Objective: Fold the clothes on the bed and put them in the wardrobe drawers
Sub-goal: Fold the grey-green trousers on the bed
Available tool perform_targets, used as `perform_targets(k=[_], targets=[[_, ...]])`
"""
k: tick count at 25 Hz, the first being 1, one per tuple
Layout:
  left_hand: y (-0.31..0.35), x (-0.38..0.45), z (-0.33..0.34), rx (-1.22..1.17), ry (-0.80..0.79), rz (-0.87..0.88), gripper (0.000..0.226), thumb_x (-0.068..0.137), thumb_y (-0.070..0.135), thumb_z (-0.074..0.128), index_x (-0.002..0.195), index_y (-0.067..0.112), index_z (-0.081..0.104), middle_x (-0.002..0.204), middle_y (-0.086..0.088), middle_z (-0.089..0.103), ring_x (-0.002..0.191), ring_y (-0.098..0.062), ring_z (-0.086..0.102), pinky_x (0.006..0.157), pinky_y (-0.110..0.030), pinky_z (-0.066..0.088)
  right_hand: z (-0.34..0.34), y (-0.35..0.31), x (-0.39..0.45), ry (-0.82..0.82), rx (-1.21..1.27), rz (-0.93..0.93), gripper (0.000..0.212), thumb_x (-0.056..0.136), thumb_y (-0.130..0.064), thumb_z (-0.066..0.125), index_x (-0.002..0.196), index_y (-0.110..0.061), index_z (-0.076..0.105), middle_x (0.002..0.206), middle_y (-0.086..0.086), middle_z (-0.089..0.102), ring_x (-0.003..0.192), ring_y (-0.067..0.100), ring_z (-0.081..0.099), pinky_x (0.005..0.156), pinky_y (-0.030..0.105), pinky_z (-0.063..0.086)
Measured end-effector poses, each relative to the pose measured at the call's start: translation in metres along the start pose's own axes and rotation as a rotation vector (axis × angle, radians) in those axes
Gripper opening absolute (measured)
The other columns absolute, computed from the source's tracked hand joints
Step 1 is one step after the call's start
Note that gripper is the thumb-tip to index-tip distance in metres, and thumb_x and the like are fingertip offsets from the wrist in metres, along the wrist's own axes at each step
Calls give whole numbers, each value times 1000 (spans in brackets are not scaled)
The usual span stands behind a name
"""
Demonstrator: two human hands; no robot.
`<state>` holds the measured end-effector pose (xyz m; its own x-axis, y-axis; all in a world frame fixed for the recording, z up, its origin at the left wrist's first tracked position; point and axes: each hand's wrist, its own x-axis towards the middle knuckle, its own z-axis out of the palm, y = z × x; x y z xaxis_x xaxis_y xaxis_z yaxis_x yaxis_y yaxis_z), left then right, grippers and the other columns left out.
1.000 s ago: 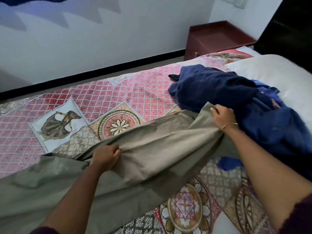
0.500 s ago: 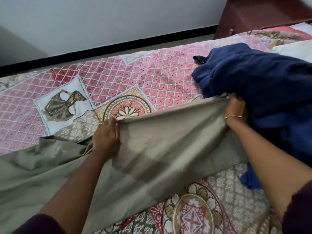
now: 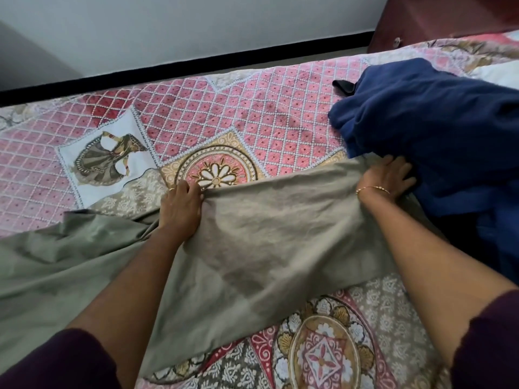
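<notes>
Pinching the far edge of the olive-grey garment, the left hand has its fingers curled tight on the cloth, a ring showing on one finger; the right hand now lies with fingers spread and fairly straight, pressing the other end of that edge down, fingertips touching the blue clothes pile. A second ago both hands held the edge raised and bunched; half a second ago the edge was stretched taut between them; now it is laid on the bedspread, just short of the flower medallion beyond the left fingers. Right hand went from gripping to flattening, though its thumb may still be hooked under the cloth, hard to tell at this angle. Judgement: first lay-out or fold of this garment is nearly set, smoothing comes next, then further folds. Outward from the fingers: cloth between the two hands is flat with light creases, the part left of the left hand is rumpled and trails off toward the near left. Blue pile right of the right hand looks unfolded. Beyond it a dark red bedside cabinet. No wardrobe in view, so stowing is far off.
</notes>
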<state>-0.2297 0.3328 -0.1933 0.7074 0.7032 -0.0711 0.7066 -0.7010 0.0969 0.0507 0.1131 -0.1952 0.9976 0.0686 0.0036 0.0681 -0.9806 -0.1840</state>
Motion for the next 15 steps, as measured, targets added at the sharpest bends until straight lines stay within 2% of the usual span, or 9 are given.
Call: perform_targets(k=[2, 4, 7, 9, 13, 15], targets=[[-1, -12, -3, -16, 76, -55, 27, 94, 21, 50, 114, 3, 52, 115, -22, 49, 106, -41, 48, 86, -49, 36, -1, -15, -19, -37, 14, 57, 41, 93, -12, 42, 133, -2, 38, 142, 22, 30, 134, 34, 24, 111, 54, 12], [-4, -25, -11, -39, 160, -58, 29, 91, 19, 55, 115, 4, 55, 118, -22, 50, 110, -41, 47, 92, -49, 34, -1, -25, -40, -58, 40, -7, 50, 92, -12, 45, 138, -1, 31, 147, 23, 24, 139, 37, 15, 111, 59, 5], [-17, -38, -21, -33, 148, -13, 30, 87, 17, 59, 113, 2, 57, 116, -24, 51, 108, -42, 48, 91, -51, 37, -4, -33, -66, -88, 27, -91, 54, 91, -11, 46, 141, -7, 26, 145, 18, 25, 137, 34, 17, 111, 57, 10], [-32, -47, -27, -26, 144, 18, 31, 85, 16, 62, 112, 2, 58, 115, -23, 53, 106, -42, 50, 91, -51, 38, -10, -39, -80, -113, -18, -183, 63, 91, -11, 47, 146, -8, 17, 148, 16, 19, 137, 32, 16, 111, 54, 16], [-60, -60, -34, -9, 139, 27, 32, 86, 18, 61, 114, 3, 57, 119, -21, 51, 110, -40, 49, 94, -47, 36, -30, -44, -109, -218, -40, -240, 84, 85, -13, 58, 149, -13, 5, 156, 14, -4, 143, 31, -5, 115, 51, 12], [-73, -63, -38, -18, 138, 47, 30, 86, 17, 61, 112, 3, 58, 117, -22, 53, 107, -40, 50, 92, -47, 38, -39, -51, -130, -250, -38, -268, 82, 85, -16, 58, 149, -14, 7, 156, 14, -6, 144, 32, -8, 115, 51, 10]])
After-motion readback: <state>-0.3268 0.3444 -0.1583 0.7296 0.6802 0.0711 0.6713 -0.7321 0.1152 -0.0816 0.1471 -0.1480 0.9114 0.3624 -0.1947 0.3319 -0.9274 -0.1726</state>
